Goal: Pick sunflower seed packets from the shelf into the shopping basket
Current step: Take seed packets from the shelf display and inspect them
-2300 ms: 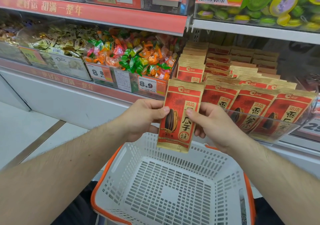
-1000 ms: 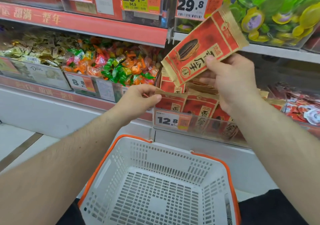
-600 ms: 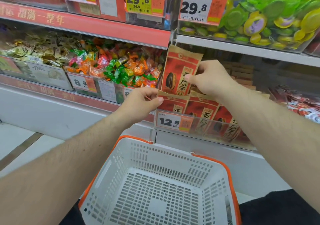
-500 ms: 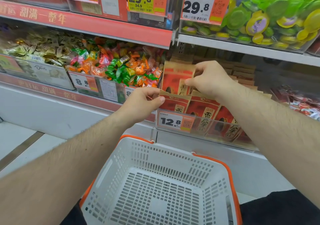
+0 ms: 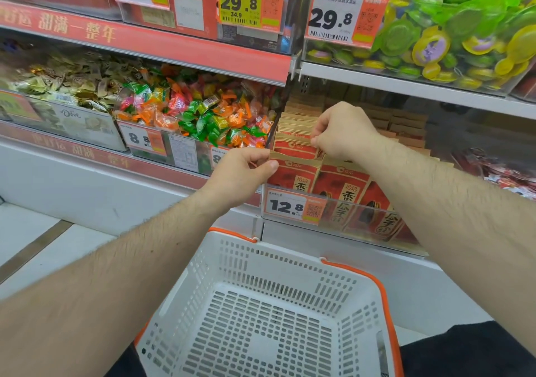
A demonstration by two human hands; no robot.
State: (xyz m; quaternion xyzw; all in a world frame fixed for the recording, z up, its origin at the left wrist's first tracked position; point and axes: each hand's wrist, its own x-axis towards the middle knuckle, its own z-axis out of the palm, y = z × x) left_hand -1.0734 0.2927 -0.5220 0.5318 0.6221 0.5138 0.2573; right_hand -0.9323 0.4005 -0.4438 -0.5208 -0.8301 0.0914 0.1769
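Note:
Red and tan sunflower seed packets [image 5: 343,186] stand in rows in a clear-fronted shelf bin. My left hand [image 5: 240,173] pinches the top edge of the front left packet [image 5: 293,170]. My right hand [image 5: 342,130] pinches the top corner of the packet behind it [image 5: 294,146], which sits low in the row. Below both hands stands the white shopping basket [image 5: 269,263] with an orange rim; nothing lies in it.
A bin of bright wrapped candies [image 5: 203,115] sits left of the packets, and a bin of gold-wrapped sweets [image 5: 58,83] further left. Green and yellow jelly cups [image 5: 452,31] fill the upper right shelf. A price tag reading 12.8 [image 5: 293,207] hangs on the packet bin.
My right hand has brought the packet it held high in the air down into the row behind the front packet. My left hand has stayed on the front packet.

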